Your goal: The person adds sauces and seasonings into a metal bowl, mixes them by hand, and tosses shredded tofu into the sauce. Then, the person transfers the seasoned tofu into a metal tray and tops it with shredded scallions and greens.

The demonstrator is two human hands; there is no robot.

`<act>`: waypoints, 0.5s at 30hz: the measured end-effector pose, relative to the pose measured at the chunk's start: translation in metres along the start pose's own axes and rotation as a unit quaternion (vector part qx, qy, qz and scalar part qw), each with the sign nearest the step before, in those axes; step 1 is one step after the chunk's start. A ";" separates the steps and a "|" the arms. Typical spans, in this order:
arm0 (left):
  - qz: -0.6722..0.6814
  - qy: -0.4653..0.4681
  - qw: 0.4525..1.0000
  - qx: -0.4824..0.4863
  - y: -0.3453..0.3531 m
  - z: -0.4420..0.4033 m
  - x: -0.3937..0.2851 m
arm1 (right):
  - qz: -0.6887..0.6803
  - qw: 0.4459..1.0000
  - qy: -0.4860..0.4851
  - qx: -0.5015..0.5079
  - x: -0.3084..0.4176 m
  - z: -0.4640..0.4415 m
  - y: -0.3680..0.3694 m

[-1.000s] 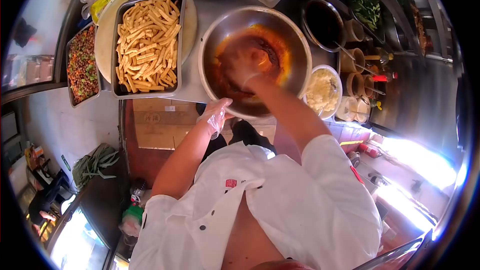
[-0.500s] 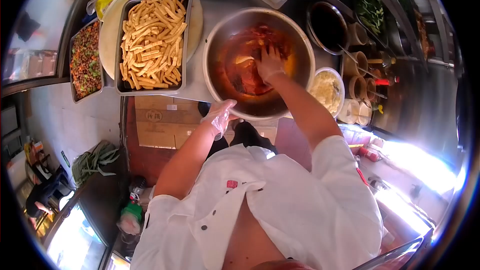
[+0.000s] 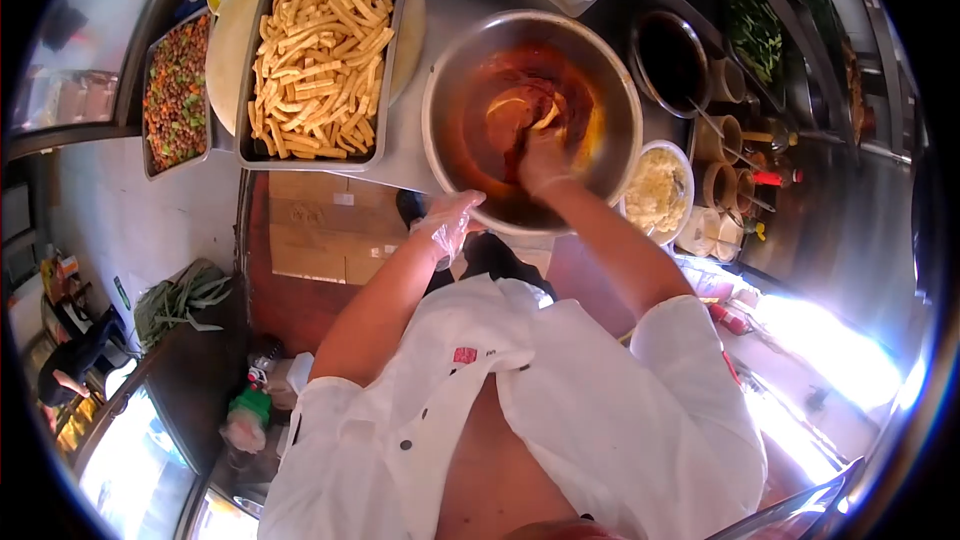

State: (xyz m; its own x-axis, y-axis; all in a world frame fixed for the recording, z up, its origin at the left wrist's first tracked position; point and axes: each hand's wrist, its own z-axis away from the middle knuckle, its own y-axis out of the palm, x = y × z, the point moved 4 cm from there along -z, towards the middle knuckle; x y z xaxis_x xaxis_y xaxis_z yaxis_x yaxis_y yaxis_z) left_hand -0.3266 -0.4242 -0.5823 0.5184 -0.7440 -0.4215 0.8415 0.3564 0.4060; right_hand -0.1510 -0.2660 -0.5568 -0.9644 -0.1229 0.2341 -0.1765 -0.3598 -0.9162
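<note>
A large steel mixing bowl [image 3: 433,135] holds dark red, oily sauce [image 3: 497,130] with a few pale streaks in it. My left hand [image 3: 452,220], in a clear plastic glove, grips the bowl's near-left rim. Inside the bowl, my right hand [image 3: 545,158] is down in the sauce at the right of centre. Its fingers are sunk in the sauce and blurred, so their pose is hidden.
Left of the bowl, a metal tray [image 3: 243,140] of cut yellow strips rests on a round board [image 3: 222,70]. Beyond it stands a tray of beans and diced vegetables [image 3: 178,90]. At right are a bowl of minced garlic-like paste [image 3: 655,190], a pot of dark liquid [image 3: 668,55] and several seasoning cups [image 3: 722,135].
My right hand has moved towards me and lower into the sauce, its spread fingers now out of sight. The sauce has swirled. My left hand stays at the rim; the whole view has shifted slightly.
</note>
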 end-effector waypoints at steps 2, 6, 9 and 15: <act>-0.006 0.006 1.000 0.010 -0.001 -0.002 -0.001 | 0.010 0.989 -0.148 0.016 0.048 0.014 0.022; -0.011 -0.014 1.000 -0.015 0.002 0.007 -0.008 | 0.062 0.981 -0.182 0.032 0.051 -0.091 0.018; 0.006 -0.039 0.999 -0.035 0.000 0.003 -0.005 | -0.024 0.998 0.018 0.064 0.007 -0.087 -0.056; -0.008 -0.027 1.000 -0.002 0.001 -0.001 -0.001 | 0.176 0.932 -0.143 0.282 0.059 0.006 -0.008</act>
State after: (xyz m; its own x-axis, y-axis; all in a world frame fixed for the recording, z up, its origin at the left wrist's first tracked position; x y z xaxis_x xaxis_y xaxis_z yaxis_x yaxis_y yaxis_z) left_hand -0.3257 -0.4224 -0.5824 0.4961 -0.7792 -0.3831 0.8504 0.3469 0.3957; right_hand -0.2049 -0.2755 -0.5337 -0.8367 -0.5380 0.1025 0.3505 -0.6698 -0.6547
